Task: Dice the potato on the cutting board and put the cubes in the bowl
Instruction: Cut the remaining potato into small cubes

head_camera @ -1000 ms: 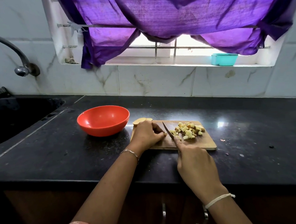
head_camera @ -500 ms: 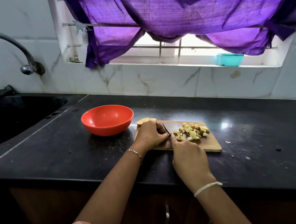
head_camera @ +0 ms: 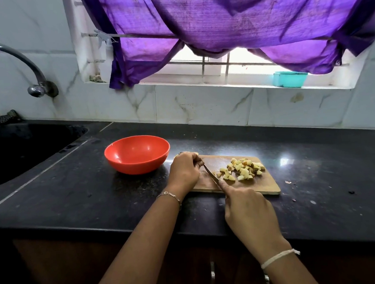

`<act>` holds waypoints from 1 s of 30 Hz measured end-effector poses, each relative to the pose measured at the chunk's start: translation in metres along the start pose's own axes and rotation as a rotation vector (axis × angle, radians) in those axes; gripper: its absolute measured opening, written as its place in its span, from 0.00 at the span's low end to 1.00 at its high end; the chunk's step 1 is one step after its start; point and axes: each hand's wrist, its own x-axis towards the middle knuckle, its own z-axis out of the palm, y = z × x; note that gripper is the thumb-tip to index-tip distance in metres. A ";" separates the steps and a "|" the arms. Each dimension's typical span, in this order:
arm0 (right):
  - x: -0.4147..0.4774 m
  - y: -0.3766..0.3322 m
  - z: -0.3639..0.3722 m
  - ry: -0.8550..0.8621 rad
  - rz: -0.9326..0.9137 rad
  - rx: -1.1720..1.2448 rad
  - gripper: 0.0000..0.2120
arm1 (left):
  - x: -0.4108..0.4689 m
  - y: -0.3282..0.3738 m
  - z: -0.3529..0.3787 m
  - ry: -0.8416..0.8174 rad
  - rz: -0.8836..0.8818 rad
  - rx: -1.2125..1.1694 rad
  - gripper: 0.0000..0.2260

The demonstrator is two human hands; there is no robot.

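A wooden cutting board (head_camera: 269,185) lies on the black counter. On its right half sits a pile of several yellow potato cubes (head_camera: 241,170). My left hand (head_camera: 184,170) is curled over the board's left end, covering a potato piece that is hidden under the fingers. My right hand (head_camera: 249,212) grips a knife (head_camera: 211,173), forefinger along its spine, blade slanting up toward the left hand's fingers. An orange bowl (head_camera: 137,154) stands just left of the board with nothing in it.
A dark sink (head_camera: 19,148) with a metal tap (head_camera: 15,64) is at the far left. Small peel scraps (head_camera: 289,182) dot the counter right of the board. A teal container (head_camera: 289,79) sits on the window ledge under a purple curtain.
The knife blade has shifted between the pile and my left hand's fingers, dipping and coming back into view. The head has moved closer. The pile and bowl stay put.
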 end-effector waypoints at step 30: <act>0.022 0.049 -0.008 0.055 0.222 0.244 0.21 | 0.000 0.000 -0.011 0.057 0.039 -0.002 0.11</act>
